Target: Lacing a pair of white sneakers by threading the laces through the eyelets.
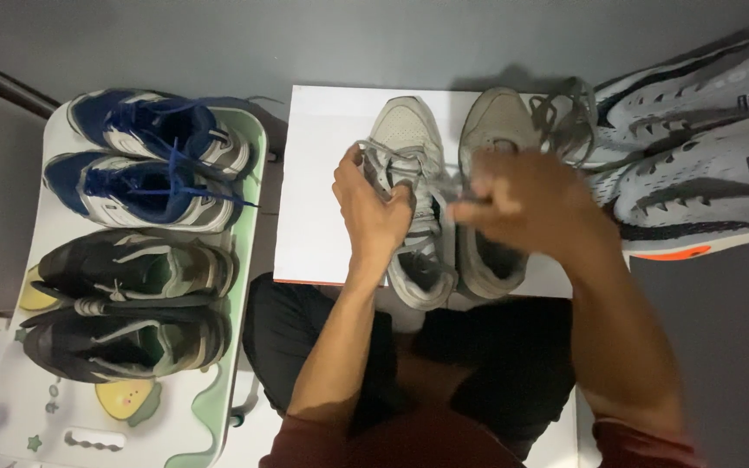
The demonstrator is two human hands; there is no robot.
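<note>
The left hand [373, 208] pinches the laces of the left grey shoe [409, 199], fingers closed on them over its tongue. The right hand [535, 204], blurred, seems to grip a lace strand beside the right grey shoe [491, 195]. Both shoes lie directly ahead on a white board [314, 191], long axes pointing away from the person, each hand at its own shoe.

Matt grey mesh sneakers [409, 199] with cloth laces [381, 162] rest on a smooth white board [314, 182].
</note>
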